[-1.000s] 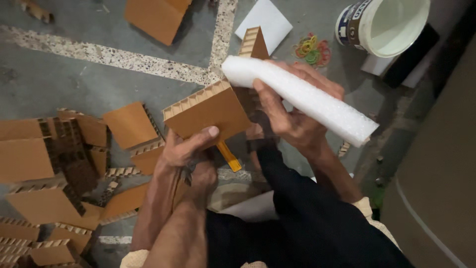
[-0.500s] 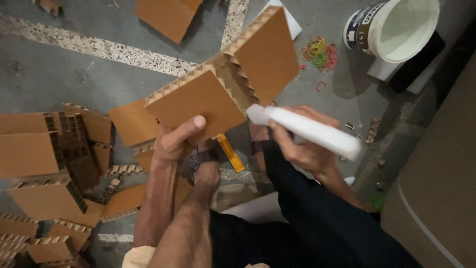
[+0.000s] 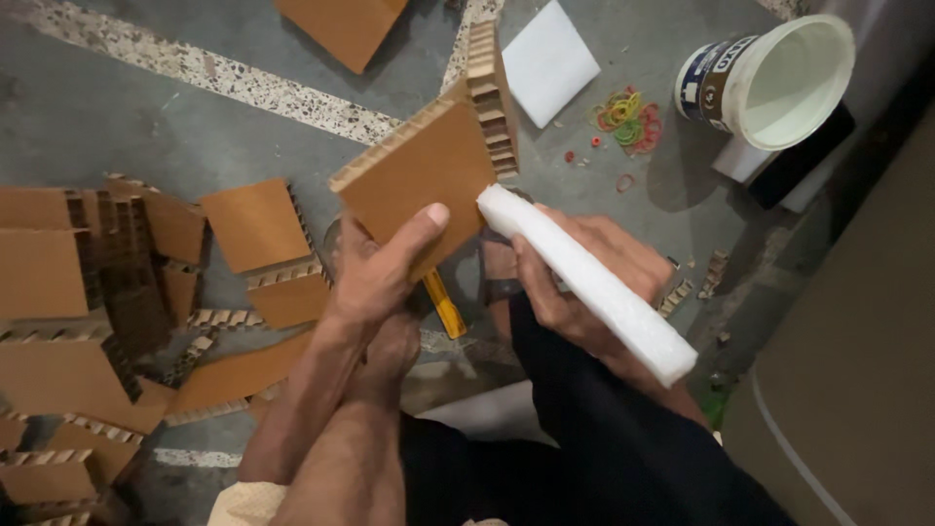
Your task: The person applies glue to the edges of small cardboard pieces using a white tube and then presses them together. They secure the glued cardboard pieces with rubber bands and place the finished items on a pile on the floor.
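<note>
Two bare hands are working mid-frame: the left hand (image 3: 375, 278) is gripping a brown honeycomb cardboard corner piece (image 3: 429, 175) steady, while the right hand (image 3: 575, 278) is wrapped around a long white foam strip (image 3: 584, 282), its tip touching the cardboard.

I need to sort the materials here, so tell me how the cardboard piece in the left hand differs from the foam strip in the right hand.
The cardboard piece is brown, flat and broad, with an open honeycomb edge; the foam strip is white, long and narrow, with a smooth surface. The left hand pinches the cardboard at its lower edge, while the right hand wraps around the strip's middle. Both are held above the floor, nearly touching.
</note>
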